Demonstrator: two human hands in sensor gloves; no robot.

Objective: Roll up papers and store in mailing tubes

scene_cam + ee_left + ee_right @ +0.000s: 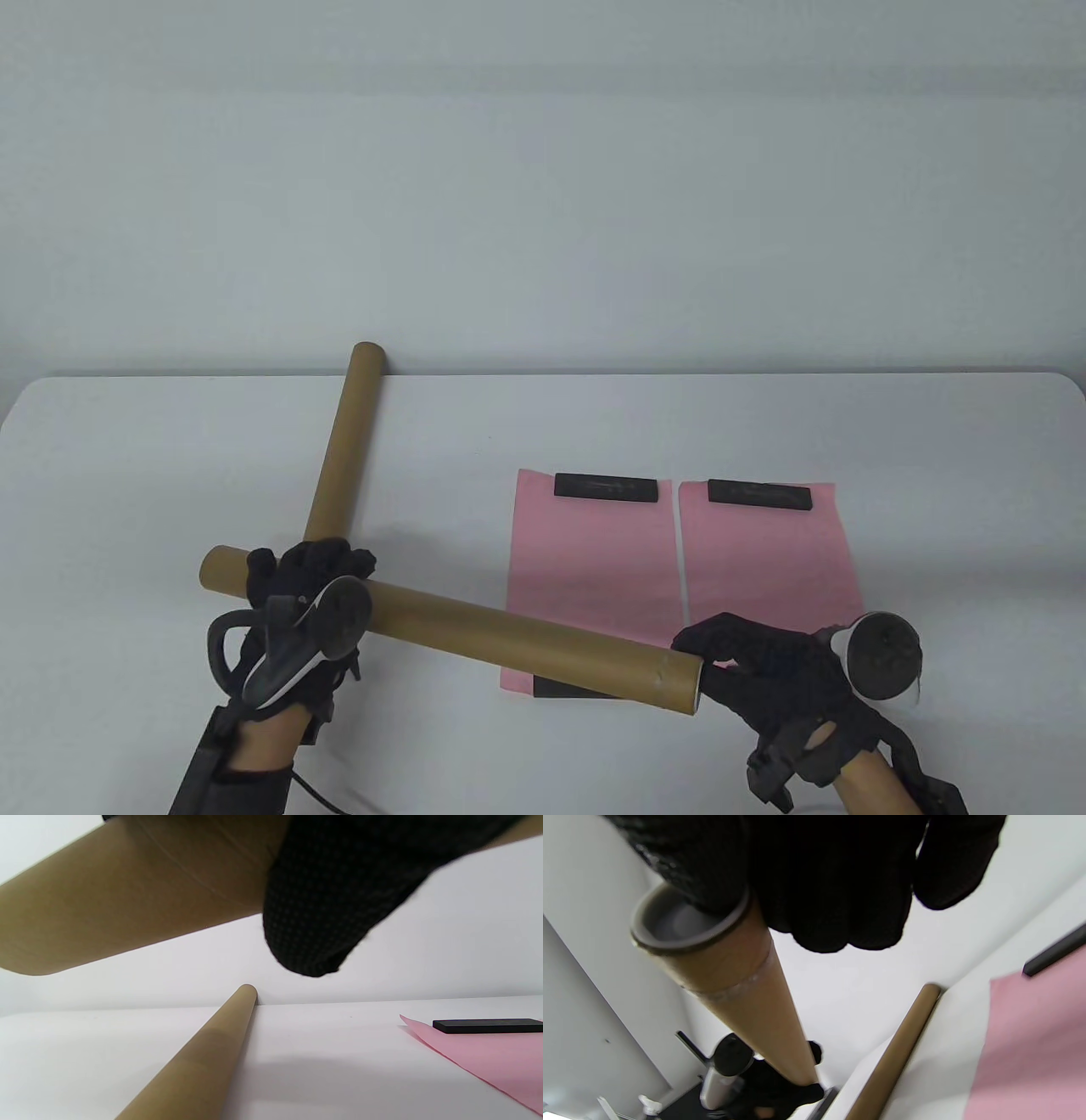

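Note:
A brown mailing tube is held off the table, slanting from lower right to upper left. My left hand grips it near its left end; the left wrist view shows the tube under a gloved finger. My right hand holds its right end, with fingers curled over the grey-rimmed opening of the tube. Two pink papers lie flat side by side. A second tube lies on the table to the left.
Black bar weights sit on the far edges of the pink papers, and another dark weight is at the left paper's near edge, under the held tube. The white table ends at a pale wall behind.

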